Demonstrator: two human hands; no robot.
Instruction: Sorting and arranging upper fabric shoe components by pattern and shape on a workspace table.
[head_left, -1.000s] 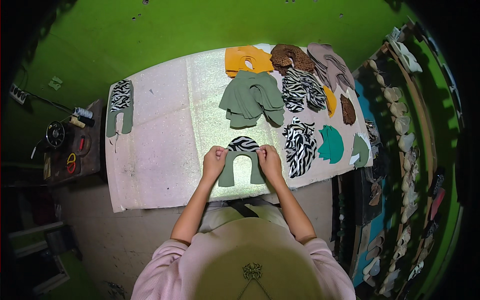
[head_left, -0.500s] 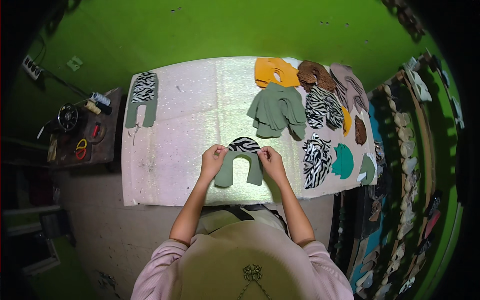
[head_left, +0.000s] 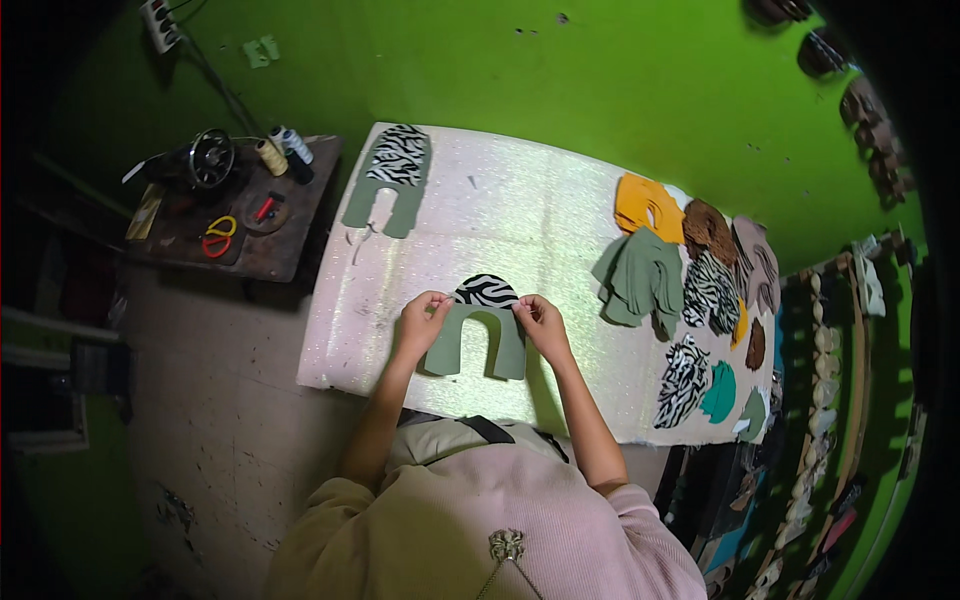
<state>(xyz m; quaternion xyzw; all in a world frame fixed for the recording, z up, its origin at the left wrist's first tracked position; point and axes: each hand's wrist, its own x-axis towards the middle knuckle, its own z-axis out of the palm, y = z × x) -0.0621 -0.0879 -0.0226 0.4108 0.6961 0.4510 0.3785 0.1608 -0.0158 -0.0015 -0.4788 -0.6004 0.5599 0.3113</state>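
Between my two hands is a U-shaped green fabric piece (head_left: 508,345) with a zebra-print piece (head_left: 487,290) along its curved top. My left hand (head_left: 424,322) pinches the left side where the two pieces meet. On the opposite side, my right hand (head_left: 541,324) pinches the same seam area. The open ends of the U point toward me, over the near part of the pale table (head_left: 470,220). At the table's far left lies a stack of like pieces (head_left: 398,165), green with zebra tops, with loose threads beside it.
On the right lie stacks of cut pieces: yellow (head_left: 640,200), green (head_left: 640,280), brown (head_left: 708,228), zebra (head_left: 683,385) and teal (head_left: 718,392). A dark side table (head_left: 290,240) at left holds a sewing machine (head_left: 208,160), thread spools (head_left: 285,150) and scissors (head_left: 219,237). Shoe forms (head_left: 822,390) line racks at right.
The view has turned to the left, so the table and stacks appear shifted right and tilted. Both hands keep their pinch on the green and zebra piece.
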